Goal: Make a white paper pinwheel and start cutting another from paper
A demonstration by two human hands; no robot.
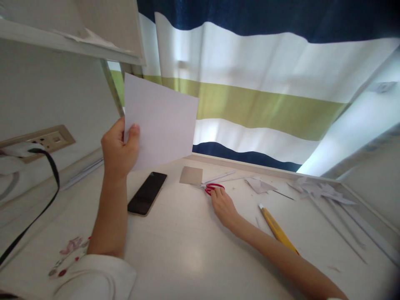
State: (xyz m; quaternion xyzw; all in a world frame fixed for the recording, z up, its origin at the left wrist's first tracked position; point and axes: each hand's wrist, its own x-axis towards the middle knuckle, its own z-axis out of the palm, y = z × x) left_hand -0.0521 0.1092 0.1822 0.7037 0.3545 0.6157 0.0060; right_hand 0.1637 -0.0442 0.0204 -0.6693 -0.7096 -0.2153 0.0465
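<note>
My left hand (121,146) holds up a white sheet of paper (164,123) by its left edge, thumb on the near face and fingers behind it. Lower and to the right, my right hand (223,204) has its fingers closed at the red handles of a pair of scissors (210,188), which lie on the desk with the blades pointing left. A small square of grey-brown card (191,175) lies just beyond the blades. Between my arms, nearer the left one, rests a black phone (148,193).
A yellow utility knife (278,229) lies right of my right forearm. Paper scraps (321,191) and thin strips are strewn at the right. A black cord (51,196) runs from the wall socket (53,139) at left. A striped curtain (250,96) hangs behind the desk.
</note>
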